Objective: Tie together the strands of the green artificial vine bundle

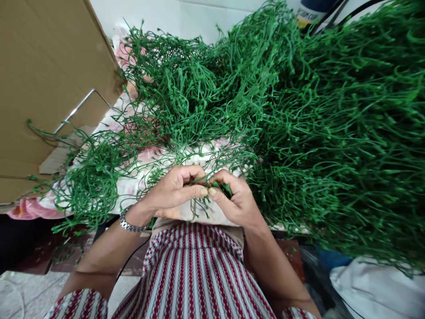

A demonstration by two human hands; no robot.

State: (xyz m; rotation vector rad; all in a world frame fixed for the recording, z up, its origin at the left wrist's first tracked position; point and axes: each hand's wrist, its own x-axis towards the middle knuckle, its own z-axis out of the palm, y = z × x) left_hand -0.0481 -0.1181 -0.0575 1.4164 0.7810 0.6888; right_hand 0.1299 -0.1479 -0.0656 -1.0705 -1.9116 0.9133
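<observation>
My left hand (181,188), with a metal watch on its wrist, pinches thin green plastic stems at the table's front edge. Thumb to thumb with it, my right hand (232,195) is closed on the same stems, and some green tips hang below the fingers. Just beyond both hands, loose stems lie on a white and pink floral cloth (146,157). A large heap of green stems (195,88) rises behind them. To the left sits a smaller tangled bunch (94,181).
A dense mass of green stems (348,133) fills the right side. At the left stands a cardboard box (49,66) beside a bent metal rod (78,107). A dark blue container (310,13) is at the back. A white sack (378,288) lies at the lower right.
</observation>
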